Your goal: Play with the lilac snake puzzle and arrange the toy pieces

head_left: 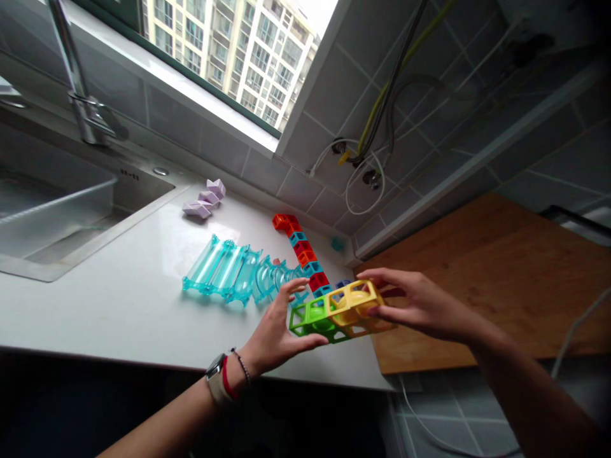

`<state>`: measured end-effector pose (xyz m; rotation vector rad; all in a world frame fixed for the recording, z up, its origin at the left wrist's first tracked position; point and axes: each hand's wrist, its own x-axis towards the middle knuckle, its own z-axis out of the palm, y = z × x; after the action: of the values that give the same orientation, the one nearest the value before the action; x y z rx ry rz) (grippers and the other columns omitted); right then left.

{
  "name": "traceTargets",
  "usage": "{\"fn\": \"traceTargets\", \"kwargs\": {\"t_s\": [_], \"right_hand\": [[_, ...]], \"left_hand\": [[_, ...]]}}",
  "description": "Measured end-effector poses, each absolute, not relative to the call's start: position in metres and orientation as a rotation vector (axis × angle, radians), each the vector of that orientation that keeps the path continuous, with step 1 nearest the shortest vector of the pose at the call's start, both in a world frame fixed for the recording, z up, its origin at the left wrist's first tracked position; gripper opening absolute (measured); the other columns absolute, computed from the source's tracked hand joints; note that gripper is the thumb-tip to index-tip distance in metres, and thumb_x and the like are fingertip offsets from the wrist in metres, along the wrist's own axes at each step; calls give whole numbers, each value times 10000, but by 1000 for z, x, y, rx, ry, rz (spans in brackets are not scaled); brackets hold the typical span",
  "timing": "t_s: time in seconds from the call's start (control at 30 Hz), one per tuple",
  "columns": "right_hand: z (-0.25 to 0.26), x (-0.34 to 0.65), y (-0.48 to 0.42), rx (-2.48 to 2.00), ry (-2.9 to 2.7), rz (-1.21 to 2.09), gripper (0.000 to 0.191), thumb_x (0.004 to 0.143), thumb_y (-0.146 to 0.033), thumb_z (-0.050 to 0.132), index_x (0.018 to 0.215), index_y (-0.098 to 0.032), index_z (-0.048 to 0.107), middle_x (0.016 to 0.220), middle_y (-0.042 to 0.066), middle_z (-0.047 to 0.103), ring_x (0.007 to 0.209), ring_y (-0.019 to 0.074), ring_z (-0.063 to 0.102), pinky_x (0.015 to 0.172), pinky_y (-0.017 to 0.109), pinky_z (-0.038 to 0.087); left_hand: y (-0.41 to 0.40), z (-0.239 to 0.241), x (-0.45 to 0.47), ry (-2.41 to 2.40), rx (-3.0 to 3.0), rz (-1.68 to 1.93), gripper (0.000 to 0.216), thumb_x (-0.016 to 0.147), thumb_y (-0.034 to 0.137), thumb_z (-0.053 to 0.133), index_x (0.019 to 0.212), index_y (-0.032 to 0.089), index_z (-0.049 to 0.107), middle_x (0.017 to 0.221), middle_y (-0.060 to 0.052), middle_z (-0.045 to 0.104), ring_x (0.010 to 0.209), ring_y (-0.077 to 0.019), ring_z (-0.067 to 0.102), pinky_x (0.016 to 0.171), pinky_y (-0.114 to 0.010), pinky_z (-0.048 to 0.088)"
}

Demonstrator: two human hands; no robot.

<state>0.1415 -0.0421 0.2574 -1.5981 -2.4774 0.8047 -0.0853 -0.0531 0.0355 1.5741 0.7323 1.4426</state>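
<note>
My right hand [415, 302] grips the yellow end of a row of openwork cube blocks, with thumb and fingers on the yellow blocks [351, 304]. Joined to them are green blocks [312, 320] at the left end; rounded shapes show inside the frames. My left hand [277, 327] curves around the green end, thumb along the lower edge and fingers held apart above it. Whether the thumb touches is hard to tell. Just behind lies a row of red, orange and blue cube blocks [304, 254] on the counter. A dark blue block [342, 284] is partly hidden behind the yellow ones.
Clear turquoise track pieces [219, 273] lie on the white counter [143, 318]. Lilac angular pieces [205, 202] are farther back. At left is a sink [52, 270] with a faucet [83, 114]. A wooden board [477, 286] stands at right, near hanging cables [382, 114].
</note>
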Motion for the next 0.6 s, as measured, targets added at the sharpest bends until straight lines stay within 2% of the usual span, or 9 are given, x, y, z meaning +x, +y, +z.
{"fn": "traceTargets", "kwargs": {"t_s": [0.1,0.2,0.3,0.4,0.5,0.6], "right_hand": [[272,171,-17,-1671,-2119,899,581,834,-401,826,1349,-242,611,1305,113,709,1130,281,727,953,394,625],[260,196,18,-1634,-1868,679,614,751,-440,888,1276,-229,651,1274,115,724,1147,287,711,984,406,605],[222,209,67,-1574,-1643,530,667,664,-499,921,1207,-212,663,1151,107,751,1047,273,727,941,414,613],[174,212,118,-1560,-1391,508,740,493,-503,976,1095,-200,668,1002,71,740,936,250,722,823,368,629],[133,211,162,-1577,-1319,538,744,464,-539,955,1049,-203,640,932,50,716,820,233,717,668,341,623],[102,210,194,-1587,-1320,550,706,499,-556,924,1037,-217,617,907,29,710,784,220,717,648,337,614]], "left_hand": [[-55,39,-99,891,1454,1755,538,903,230,718,1383,245,477,1380,-129,588,1305,-263,568,1083,-434,481],[-59,24,-106,887,1585,1788,337,917,115,638,1224,230,561,1120,-78,690,1073,-209,668,954,-356,535],[-64,5,-107,805,1845,1607,277,911,76,607,1143,224,573,896,-29,697,811,-161,681,776,-278,544],[-67,-7,-102,745,2034,1381,232,923,88,571,1116,216,578,838,-31,699,719,-163,662,670,-267,509],[-65,-9,-98,737,2124,1253,153,936,105,532,1021,217,593,806,-32,692,695,-172,650,625,-276,473],[-61,-12,-94,754,2137,1227,142,933,105,514,975,215,593,785,-29,687,679,-169,646,608,-274,460]]}}
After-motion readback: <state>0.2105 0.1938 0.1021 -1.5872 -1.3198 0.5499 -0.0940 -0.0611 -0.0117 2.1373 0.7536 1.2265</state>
